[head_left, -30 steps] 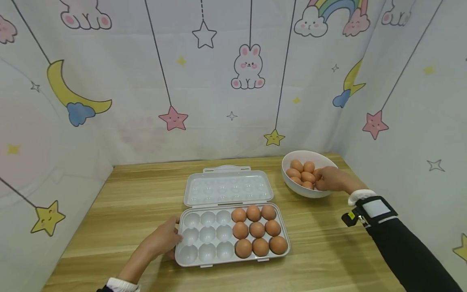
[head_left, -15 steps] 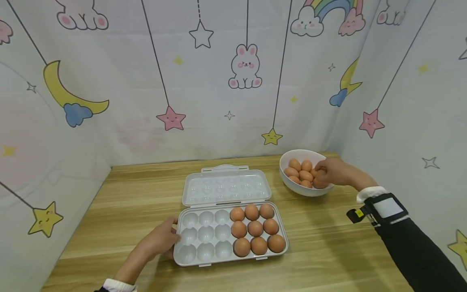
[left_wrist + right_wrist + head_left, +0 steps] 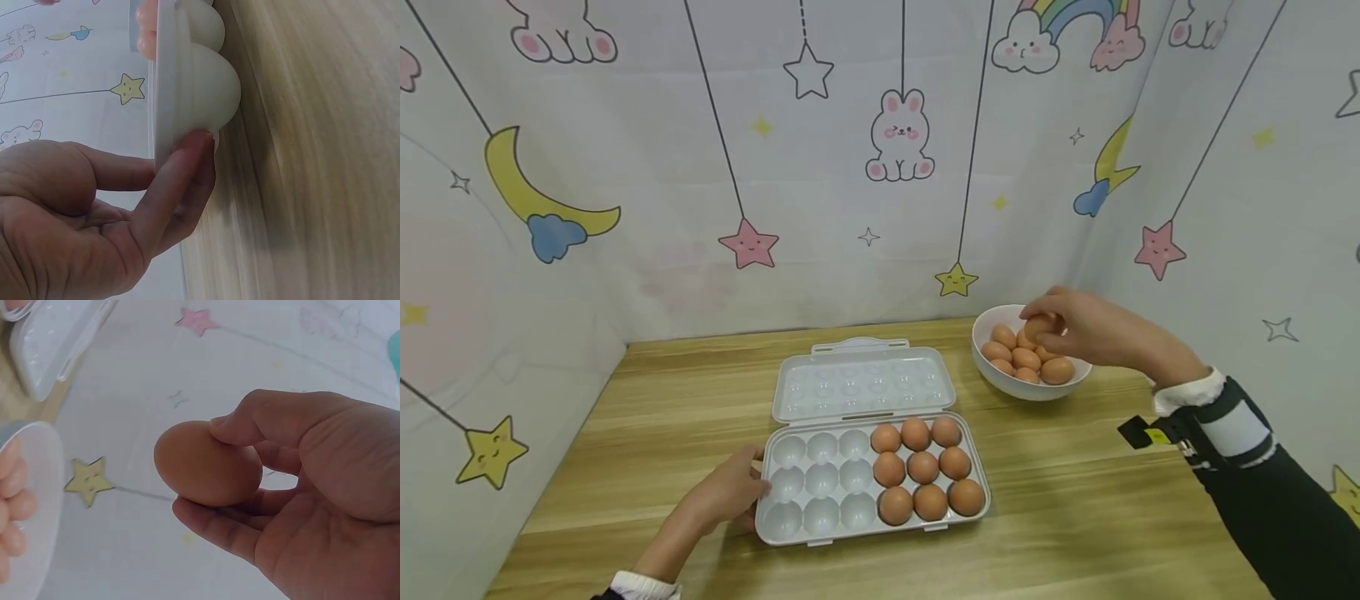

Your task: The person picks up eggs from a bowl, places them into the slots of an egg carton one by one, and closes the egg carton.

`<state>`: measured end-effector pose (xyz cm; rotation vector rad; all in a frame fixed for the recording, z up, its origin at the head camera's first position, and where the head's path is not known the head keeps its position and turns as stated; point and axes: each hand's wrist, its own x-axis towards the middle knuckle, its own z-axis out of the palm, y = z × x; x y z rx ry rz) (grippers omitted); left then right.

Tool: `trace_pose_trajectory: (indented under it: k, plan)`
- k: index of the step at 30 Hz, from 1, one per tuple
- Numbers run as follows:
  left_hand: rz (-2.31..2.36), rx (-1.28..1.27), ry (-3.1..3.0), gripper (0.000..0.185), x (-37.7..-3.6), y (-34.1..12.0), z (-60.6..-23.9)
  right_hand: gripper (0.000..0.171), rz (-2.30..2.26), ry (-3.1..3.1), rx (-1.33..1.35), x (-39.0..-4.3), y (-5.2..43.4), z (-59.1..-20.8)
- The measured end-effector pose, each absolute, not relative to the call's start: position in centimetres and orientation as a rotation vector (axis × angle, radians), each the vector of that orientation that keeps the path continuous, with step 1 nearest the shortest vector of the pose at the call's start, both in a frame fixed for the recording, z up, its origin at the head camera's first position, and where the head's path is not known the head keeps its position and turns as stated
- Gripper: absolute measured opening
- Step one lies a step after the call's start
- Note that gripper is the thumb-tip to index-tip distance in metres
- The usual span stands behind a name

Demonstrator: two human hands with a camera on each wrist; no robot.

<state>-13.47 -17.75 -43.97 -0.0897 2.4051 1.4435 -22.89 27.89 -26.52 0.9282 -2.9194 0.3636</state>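
Pinching an egg [image 3: 199,467] over the bowl [image 3: 1006,384] with right grip [image 3: 1090,325], clamping carton [image 3: 839,497] with left grip [image 3: 728,489]; probably filling it, next needing an empty hollow [image 3: 856,477].

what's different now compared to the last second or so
The right hand has moved up out of the white bowl and now holds an egg above the other eggs. The left hand still grips the left end of the egg tray; its open lid and nine eggs look unchanged.
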Motion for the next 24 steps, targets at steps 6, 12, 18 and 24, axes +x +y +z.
trace_pose_trajectory:
  k: [6,12,18,24]
  plan:
    - [1.449,-0.099,2.389,0.045,-13.4,-17.8,-43.8,0.034,0.316,-2.842,1.034,-20.7,25.2,-24.3]
    - [1.424,-0.1,2.415,0.045,-13.4,-17.8,-43.8,0.029,0.323,-2.791,1.153,-19.3,23.1,-23.3]
    - [1.419,-0.093,2.423,0.047,-13.3,-17.8,-43.8,0.019,0.404,-2.76,1.278,-18.3,21.1,-22.7]
    - [1.415,-0.118,2.423,0.05,-13.0,-17.5,-43.4,0.025,0.41,-2.688,1.393,-17.4,19.5,-21.9]
